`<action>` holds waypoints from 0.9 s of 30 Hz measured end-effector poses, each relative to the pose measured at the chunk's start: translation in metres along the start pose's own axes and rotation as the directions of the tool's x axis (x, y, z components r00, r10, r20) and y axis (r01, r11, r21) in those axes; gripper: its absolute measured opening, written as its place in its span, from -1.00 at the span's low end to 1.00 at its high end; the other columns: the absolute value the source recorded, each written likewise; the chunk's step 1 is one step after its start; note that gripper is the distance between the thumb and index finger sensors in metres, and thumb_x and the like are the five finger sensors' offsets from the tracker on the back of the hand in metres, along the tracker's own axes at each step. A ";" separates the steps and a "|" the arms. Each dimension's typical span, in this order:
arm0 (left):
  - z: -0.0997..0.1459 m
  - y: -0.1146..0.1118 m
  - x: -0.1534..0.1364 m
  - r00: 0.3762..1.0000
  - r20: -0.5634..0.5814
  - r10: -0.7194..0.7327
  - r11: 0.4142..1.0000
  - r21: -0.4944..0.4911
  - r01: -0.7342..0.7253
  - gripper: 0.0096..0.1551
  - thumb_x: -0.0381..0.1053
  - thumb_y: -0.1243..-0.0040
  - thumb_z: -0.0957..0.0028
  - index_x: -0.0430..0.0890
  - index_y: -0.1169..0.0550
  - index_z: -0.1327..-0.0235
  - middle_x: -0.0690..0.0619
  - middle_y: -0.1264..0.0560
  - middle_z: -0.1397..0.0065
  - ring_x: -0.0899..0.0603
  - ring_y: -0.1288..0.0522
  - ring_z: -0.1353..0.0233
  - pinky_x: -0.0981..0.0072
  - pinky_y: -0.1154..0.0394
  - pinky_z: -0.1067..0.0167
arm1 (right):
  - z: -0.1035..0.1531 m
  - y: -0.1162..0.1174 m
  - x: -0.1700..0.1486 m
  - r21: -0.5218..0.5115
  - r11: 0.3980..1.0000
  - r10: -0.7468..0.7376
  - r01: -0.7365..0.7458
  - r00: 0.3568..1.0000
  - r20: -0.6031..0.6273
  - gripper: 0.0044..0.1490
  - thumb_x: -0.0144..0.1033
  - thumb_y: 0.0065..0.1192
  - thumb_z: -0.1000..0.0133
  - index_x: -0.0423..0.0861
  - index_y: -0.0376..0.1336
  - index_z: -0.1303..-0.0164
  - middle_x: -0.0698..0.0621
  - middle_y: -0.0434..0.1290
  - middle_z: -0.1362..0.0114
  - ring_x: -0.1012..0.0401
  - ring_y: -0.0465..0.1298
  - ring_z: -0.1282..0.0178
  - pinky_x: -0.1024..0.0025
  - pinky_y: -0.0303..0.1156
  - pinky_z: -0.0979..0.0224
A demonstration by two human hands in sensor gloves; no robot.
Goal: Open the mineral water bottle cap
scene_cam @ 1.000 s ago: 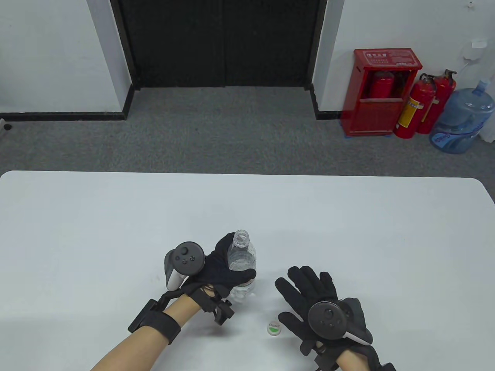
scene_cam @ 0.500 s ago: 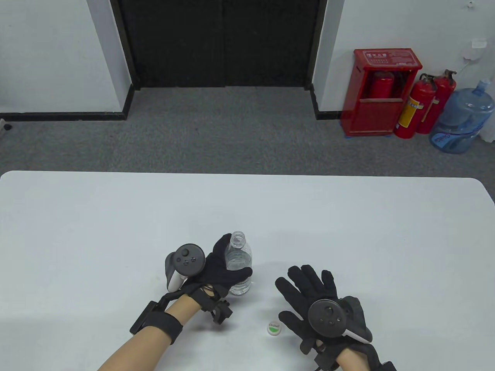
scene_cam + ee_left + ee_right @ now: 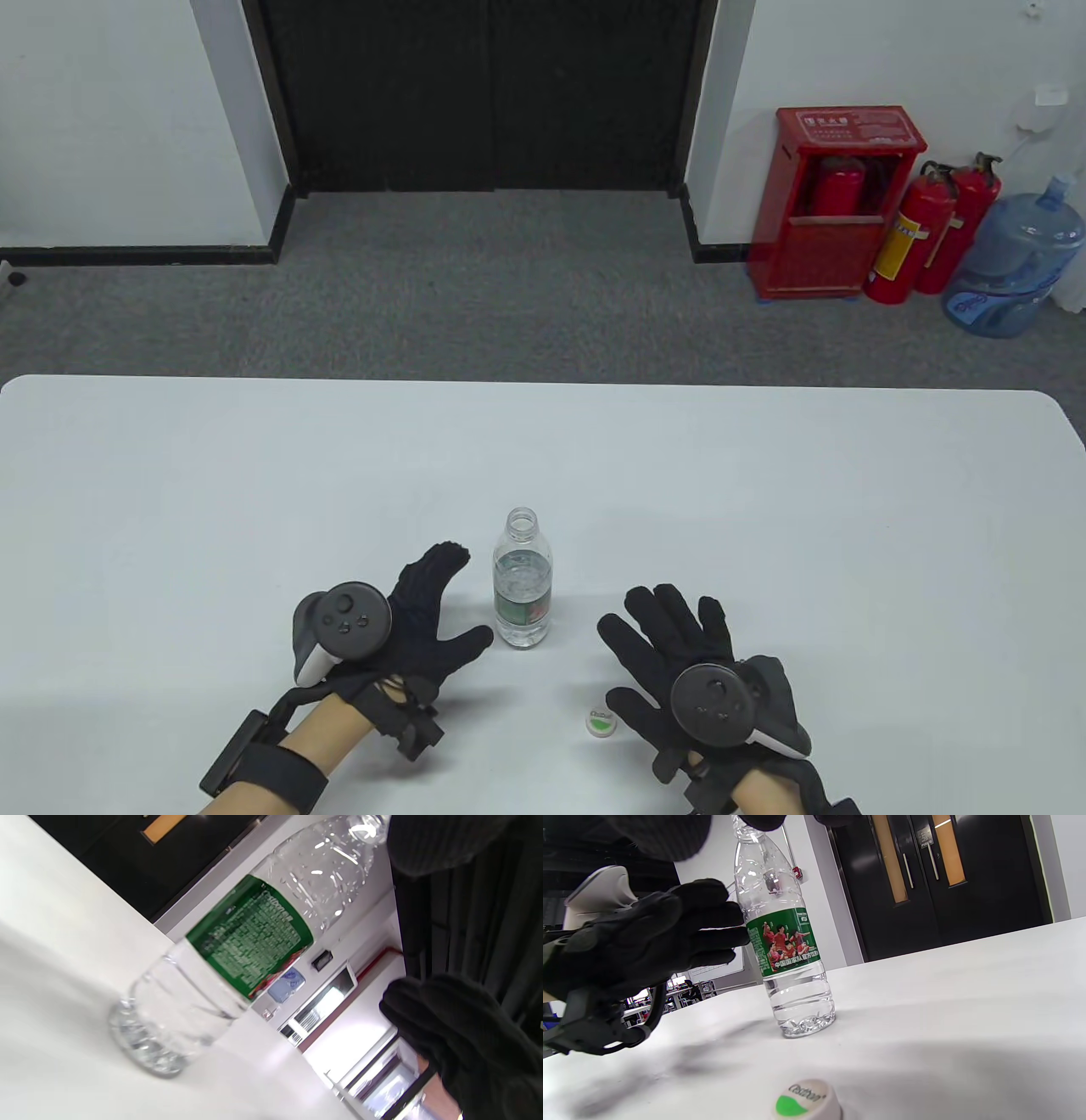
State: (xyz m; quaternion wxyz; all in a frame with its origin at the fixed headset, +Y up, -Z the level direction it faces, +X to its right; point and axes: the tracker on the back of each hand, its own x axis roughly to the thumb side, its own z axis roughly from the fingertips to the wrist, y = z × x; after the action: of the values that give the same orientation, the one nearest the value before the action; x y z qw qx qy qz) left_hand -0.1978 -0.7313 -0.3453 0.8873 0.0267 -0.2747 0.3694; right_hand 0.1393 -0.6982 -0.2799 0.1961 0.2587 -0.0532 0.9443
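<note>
Table view, uncapped bottle (image 3: 523, 586) upright on desk (image 3: 764, 509), cap (image 3: 601, 722) near right, left hand (image 3: 416, 620) and right hand (image 3: 679, 654) fingers spread, empty.

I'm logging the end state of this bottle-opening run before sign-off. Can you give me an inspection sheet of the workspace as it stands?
Surface: white table, matte, no spills seen.
Job's things: mineral water bottle stands upright, neck open, green label; its cap lies on the table, apart from the bottle.
Clutter: nothing seen.
Grips: left hand open beside the bottle, not touching it; right hand open, fingers spread, holding nothing, next to the cap.
Cables: thin wires at both wrist straps only.
Surroundings: grey carpet, black double door, red extinguisher cabinet, two fire extinguishers, blue water jug.
</note>
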 end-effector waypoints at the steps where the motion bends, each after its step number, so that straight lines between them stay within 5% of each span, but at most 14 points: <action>1: 0.005 0.002 0.002 0.998 0.020 -0.059 0.998 -0.018 0.059 0.07 0.44 -0.22 0.19 0.17 0.07 -0.41 0.00 0.06 -0.58 -0.37 -0.01 -0.65 -0.38 0.06 -0.47 | 0.000 0.000 0.001 0.002 1.000 0.002 -0.002 1.000 0.001 -0.03 0.27 0.07 0.08 0.31 -0.14 -0.53 -0.03 -0.14 -0.74 -0.13 -0.17 -0.68 -0.31 -0.35 -0.47; 12: 0.053 0.006 0.015 0.964 0.109 -0.241 0.951 -0.170 0.257 0.05 0.52 -0.16 0.22 0.25 0.02 -0.45 -0.01 0.06 -0.61 -0.36 0.08 -0.67 -0.42 0.12 -0.44 | 0.002 0.001 0.005 -0.007 1.000 0.009 -0.009 1.000 0.007 -0.03 0.27 0.08 0.08 0.30 -0.13 -0.53 -0.02 -0.14 -0.74 -0.13 -0.17 -0.68 -0.31 -0.37 -0.46; 27: 0.050 0.008 0.014 0.943 0.098 -0.317 0.928 -0.171 0.330 0.05 0.50 -0.15 0.23 0.27 0.03 -0.45 0.02 0.11 -0.61 -0.32 0.16 -0.67 -0.42 0.17 -0.44 | 0.005 0.004 0.002 0.019 1.000 0.001 -0.002 1.000 0.008 -0.04 0.27 0.08 0.09 0.31 -0.11 -0.53 -0.02 -0.14 -0.75 -0.13 -0.18 -0.68 -0.31 -0.38 -0.45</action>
State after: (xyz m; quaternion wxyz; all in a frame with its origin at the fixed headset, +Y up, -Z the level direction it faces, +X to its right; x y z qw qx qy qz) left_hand -0.2180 -0.7291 -0.2969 0.9248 0.0016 -0.3297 0.1897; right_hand 0.1386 -0.7026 -0.2750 0.1927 0.2644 -0.0452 0.9439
